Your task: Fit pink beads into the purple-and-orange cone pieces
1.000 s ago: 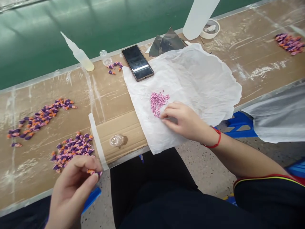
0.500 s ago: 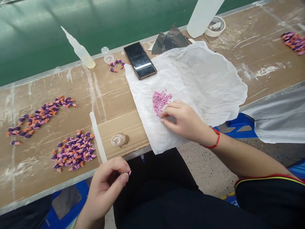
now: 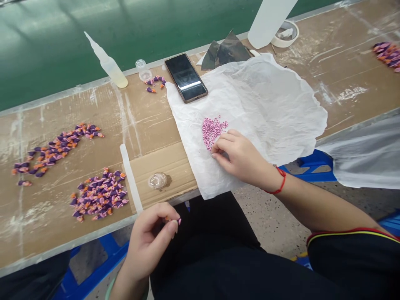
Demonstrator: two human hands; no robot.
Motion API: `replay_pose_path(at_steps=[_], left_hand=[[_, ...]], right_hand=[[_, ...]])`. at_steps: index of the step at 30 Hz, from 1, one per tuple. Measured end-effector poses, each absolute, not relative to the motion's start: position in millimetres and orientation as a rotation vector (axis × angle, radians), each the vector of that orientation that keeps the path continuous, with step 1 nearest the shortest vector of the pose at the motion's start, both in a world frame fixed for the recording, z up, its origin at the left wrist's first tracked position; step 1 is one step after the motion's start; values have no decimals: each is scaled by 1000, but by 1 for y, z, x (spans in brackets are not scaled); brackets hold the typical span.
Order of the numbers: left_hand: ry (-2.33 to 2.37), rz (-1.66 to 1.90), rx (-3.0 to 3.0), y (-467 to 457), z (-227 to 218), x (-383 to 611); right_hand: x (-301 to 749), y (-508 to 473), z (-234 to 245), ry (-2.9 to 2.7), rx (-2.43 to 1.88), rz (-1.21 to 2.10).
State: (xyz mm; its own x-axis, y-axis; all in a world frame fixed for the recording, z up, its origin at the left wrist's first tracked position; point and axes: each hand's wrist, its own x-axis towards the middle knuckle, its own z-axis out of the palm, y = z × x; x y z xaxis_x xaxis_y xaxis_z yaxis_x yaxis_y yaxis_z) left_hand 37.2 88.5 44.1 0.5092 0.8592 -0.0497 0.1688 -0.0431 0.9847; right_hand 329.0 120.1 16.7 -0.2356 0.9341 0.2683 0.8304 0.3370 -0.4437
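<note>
Between thumb and forefinger, my left hand (image 3: 153,235) pinches a small purple, pink and orange piece (image 3: 179,221), mostly covered by the fingers. It is held just in front of the table edge. My right hand (image 3: 239,155) rests on a white sheet (image 3: 281,108), its fingertips closed together at the lower edge of a heap of tiny pink beads (image 3: 213,130). Whether a bead is between those fingertips is too small to see. Left of my hands lie a pile of similar coloured pieces (image 3: 100,193) and a longer row of them (image 3: 59,146).
A small clear dish (image 3: 157,181) stands on cardboard beside a white strip (image 3: 131,179). Farther back are a squeeze bottle (image 3: 114,73), a clear lidded container (image 3: 143,71), a phone (image 3: 186,78), dark triangular sheets (image 3: 231,50), a white bottle (image 3: 268,25) and a tape roll (image 3: 292,41).
My left hand has moved slightly right and up, still pinching the small piece. My right hand stays at the edge of the beads. The whole view has shifted a little.
</note>
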Motion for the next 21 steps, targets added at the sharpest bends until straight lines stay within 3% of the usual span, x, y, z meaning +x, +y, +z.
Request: replay_pose_path(at_steps=[6,13,21], left_hand=[[951,670,1561,98,52,69],[962,660,1596,119,53,107],[869,648,1618,119,56,113]], right_hand=[[322,117,14,-2223,-1576,82],[313,99,49,-2113,-1228,516],[302,90,66,-2176,-1166,485]])
